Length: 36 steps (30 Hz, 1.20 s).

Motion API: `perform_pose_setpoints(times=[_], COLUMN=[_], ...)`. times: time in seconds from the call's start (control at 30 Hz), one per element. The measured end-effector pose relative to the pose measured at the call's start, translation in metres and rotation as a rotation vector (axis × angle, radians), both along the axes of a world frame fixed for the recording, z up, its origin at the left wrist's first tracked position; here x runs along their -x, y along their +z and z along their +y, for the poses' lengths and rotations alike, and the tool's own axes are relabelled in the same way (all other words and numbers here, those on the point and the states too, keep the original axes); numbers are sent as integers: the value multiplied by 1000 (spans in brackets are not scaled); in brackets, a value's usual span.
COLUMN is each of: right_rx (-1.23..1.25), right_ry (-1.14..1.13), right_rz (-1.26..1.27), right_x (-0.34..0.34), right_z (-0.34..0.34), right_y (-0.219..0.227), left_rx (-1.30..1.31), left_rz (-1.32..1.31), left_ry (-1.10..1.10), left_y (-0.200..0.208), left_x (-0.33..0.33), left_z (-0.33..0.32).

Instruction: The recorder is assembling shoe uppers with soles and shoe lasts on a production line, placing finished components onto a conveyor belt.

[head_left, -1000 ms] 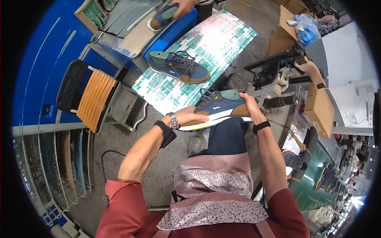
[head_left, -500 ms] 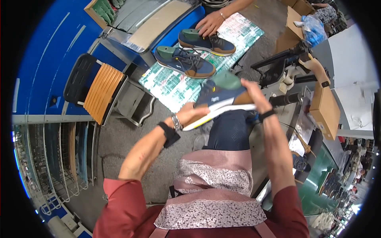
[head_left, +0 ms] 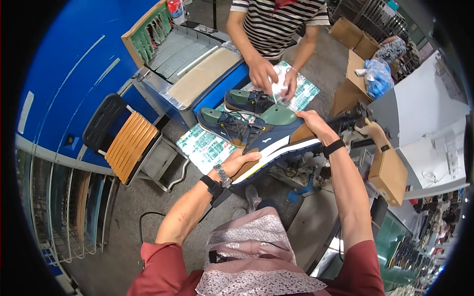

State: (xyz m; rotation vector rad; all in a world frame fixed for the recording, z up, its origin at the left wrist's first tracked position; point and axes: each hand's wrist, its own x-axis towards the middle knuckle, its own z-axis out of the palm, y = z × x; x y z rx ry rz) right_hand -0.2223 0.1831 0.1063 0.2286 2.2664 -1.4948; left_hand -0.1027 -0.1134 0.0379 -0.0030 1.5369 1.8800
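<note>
Navy upper, brown toe and heel panels and a white sole make up the lace-up sneaker [head_left: 269, 142] held in front of the person, tilted with its toe toward the lower left and its heel raised to the right. The left hand [head_left: 241, 162] is closed around the toe end, thumb laid along the side just above the sole. The right hand [head_left: 316, 126] grips the heel end, its fingertips near the collar. A green shoe last [head_left: 278, 116] fills the sneaker's opening, and a small white emblem marks its side.

Beyond it, a bench [head_left: 196, 149] with a green-and-white patterned top carries two similar sneakers, the nearer one [head_left: 219, 130] partly covered by the held sneaker and the farther one [head_left: 236, 104] just behind it; both have green lasts inside. A co-worker in a striped shirt [head_left: 269, 27] stands across the bench, both hands [head_left: 262, 75] near the farther sneaker, with some white material [head_left: 282, 81] between them; exactly what they grasp is unclear.

To the left stands a chair [head_left: 129, 146] with an orange slatted seat and a black back. On the right are a closed cardboard box [head_left: 390, 176] and a clear plastic bag [head_left: 379, 84] with blue contents.
</note>
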Motion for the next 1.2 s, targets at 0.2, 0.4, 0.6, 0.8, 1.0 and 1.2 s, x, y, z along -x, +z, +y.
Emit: perform_pose_setpoints(times=[0.2,0.4,0.6,0.8,1.0,1.2], right_rx=[96,96,55,99,223,415], right_ry=[-5,53,91,119,147,157], right_rz=[15,-12,37,102,259,-103], right_x=[48,89,97,90,38,-15], right_z=[1,9,3,-32,-68,-107], right_y=[-18,-47,-48,-5,-3,-37], left_rx=[86,136,110,92,120,267], left_rz=[58,44,71,114,156,354], left_ry=[82,80,147,164,71,161], left_y=[-14,-18,-12,19,33,26], left_x=[35,59,58,49,1,-71], left_z=[8,8,7,-22,-58,-94])
